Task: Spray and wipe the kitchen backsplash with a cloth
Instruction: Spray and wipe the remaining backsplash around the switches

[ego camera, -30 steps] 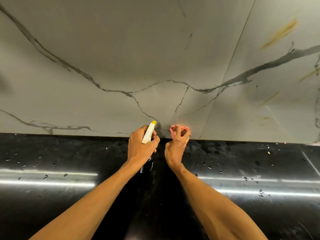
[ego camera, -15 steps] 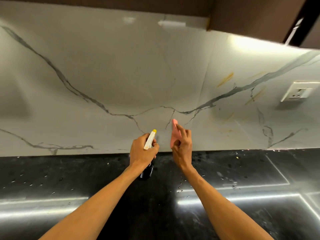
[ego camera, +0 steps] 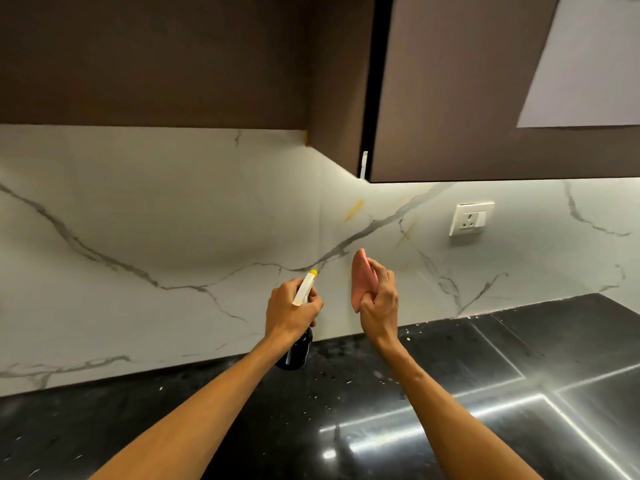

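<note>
1. upper cabinets [ego camera: 156, 57]: brown, across the top of the frame from upper left to upper right. They overhang the wall, so the working surface is only the band beneath them.

2. backsplash [ego camera: 138, 220]: white, grey-veined, spanning the middle of the frame from edge to edge. This is the task's surface, and both hands are raised before its centre.

3. countertop [ego camera: 104, 427]: black and glossy, filling the lower frame. Pale specks lie scattered near the foot of the wall.

4. left hand [ego camera: 291, 310]: centre of frame, fingers wrapped tight round the neck of the spray bottle [ego camera: 298, 351]. The bottle's dark body hangs below the fist, and its white head with yellow tip points up and right at the wall. This looks like aiming at the marks listed under 6. The fist hides the trigger, so whether a finger rests on it cannot be told.

5. cloth [ego camera: 362, 278]: pink, folded to a pad, just right of centre. The right hand [ego camera: 379, 306] clamps its lower part between curled fingers and thumb, so the pad stands upright beside the nozzle. It is probably kept close so wiping can follow the spray at once.

6. streaks [ego camera: 354, 209]: yellow-orange, on the wall above the cloth, with a fainter one further right. They are the likely target, and no wet patch is visible on them.

7. socket [ego camera: 471, 219]: white plate, right of centre, near the fainter streak. Spray is best kept off it.
</note>
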